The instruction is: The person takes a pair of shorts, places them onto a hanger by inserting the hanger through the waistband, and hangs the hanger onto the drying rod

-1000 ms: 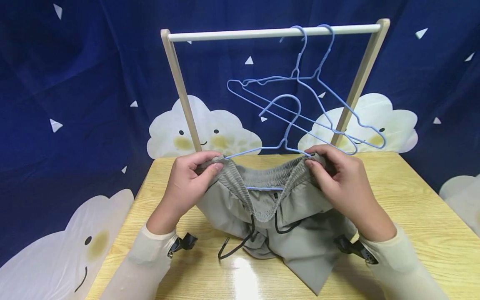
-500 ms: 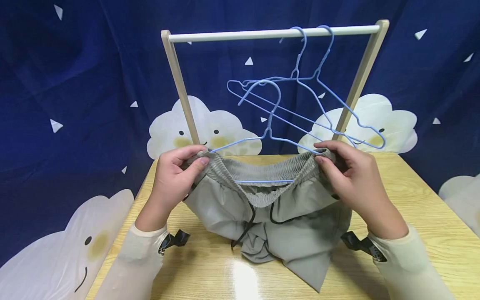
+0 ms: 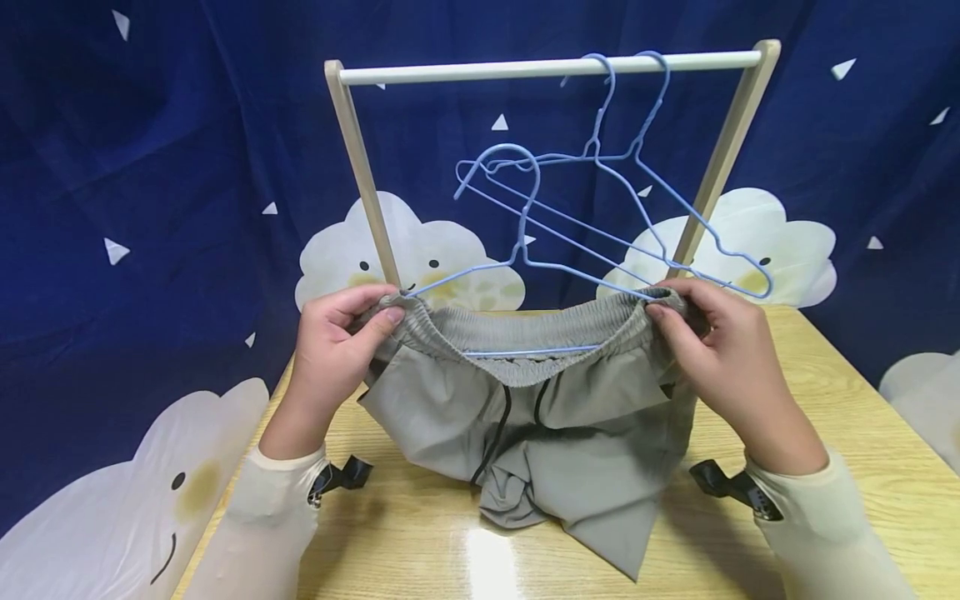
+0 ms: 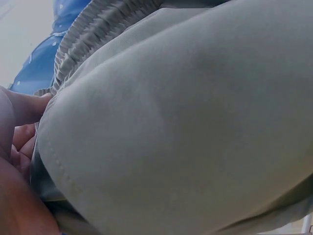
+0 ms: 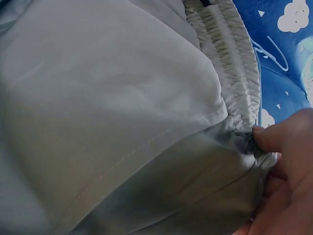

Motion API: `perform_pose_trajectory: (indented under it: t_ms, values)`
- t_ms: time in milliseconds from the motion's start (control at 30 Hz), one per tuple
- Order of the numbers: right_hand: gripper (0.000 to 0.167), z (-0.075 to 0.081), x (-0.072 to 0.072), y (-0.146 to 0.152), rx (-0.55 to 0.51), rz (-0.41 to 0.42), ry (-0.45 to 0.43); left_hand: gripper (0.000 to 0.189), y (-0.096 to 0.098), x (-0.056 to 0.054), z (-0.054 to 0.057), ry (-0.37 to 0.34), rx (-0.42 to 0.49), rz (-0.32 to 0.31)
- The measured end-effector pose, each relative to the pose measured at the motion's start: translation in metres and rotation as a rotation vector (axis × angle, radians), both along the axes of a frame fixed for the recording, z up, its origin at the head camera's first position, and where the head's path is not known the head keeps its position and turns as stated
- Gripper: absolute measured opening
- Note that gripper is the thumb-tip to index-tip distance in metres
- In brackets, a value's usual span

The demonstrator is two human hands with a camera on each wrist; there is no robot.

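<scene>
A pair of grey shorts (image 3: 585,450) with an elastic waistband and black drawstrings is held up over the table, its legs drooping toward the wood. Inside the waistband sits a blue wire hanger (image 3: 527,208); its hook and shoulders rise above the opening, and its lower bar shows within. My left hand (image 3: 333,354) pinches the waistband's left end between thumb and fingers. At the other end my right hand (image 3: 723,362) grips the band the same way. Both wrist views show shorts fabric (image 4: 161,117) filling most of the picture, with the right thumb (image 5: 274,138) pressing the waistband's edge.
Behind the shorts stands a rack with a white rail (image 3: 465,72) and wooden posts (image 3: 363,179). Two blue hangers (image 3: 651,108) hang from the rail's right half. The wooden table (image 3: 832,400) extends below, before a dark blue curtain (image 3: 187,150) with clouds.
Both hands have moved apart, stretching the waistband wider. The hanger has shifted left and up with the shorts, and more of its lower bar shows.
</scene>
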State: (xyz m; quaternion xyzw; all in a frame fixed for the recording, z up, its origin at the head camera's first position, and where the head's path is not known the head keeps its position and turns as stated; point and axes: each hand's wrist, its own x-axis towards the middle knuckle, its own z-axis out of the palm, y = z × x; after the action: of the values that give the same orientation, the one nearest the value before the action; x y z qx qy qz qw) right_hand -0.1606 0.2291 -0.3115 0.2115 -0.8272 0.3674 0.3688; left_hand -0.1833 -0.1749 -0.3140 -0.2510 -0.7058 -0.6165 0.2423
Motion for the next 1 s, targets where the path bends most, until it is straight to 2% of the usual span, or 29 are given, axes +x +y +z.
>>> perform_pose_trajectory:
  t_ms: [233, 333, 500, 600, 833, 1000]
  values:
    - [0.008, 0.001, 0.001, 0.000, 0.028, 0.015, -0.054, 0.017, 0.000, -0.001, 0.000, -0.004, 0.022, -0.015]
    - [0.008, 0.001, 0.002, -0.001, 0.048, -0.003, -0.078, 0.017, 0.001, -0.001, -0.001, -0.018, 0.006, -0.012]
    - [0.011, 0.001, 0.003, -0.001, 0.018, -0.037, -0.100, 0.017, 0.005, -0.001, -0.002, -0.047, -0.042, 0.000]
    - [0.012, 0.001, 0.004, -0.001, 0.001, -0.060, -0.089, 0.020, 0.006, -0.002, -0.003, -0.044, -0.085, 0.030]
    - [0.017, 0.005, 0.010, -0.001, 0.006, -0.153, -0.054, 0.028, 0.002, -0.007, -0.007, -0.023, -0.260, 0.115]
    - [0.018, 0.009, 0.014, 0.004, -0.025, -0.237, -0.044, 0.044, 0.001, -0.012, -0.008, 0.022, -0.338, 0.200]
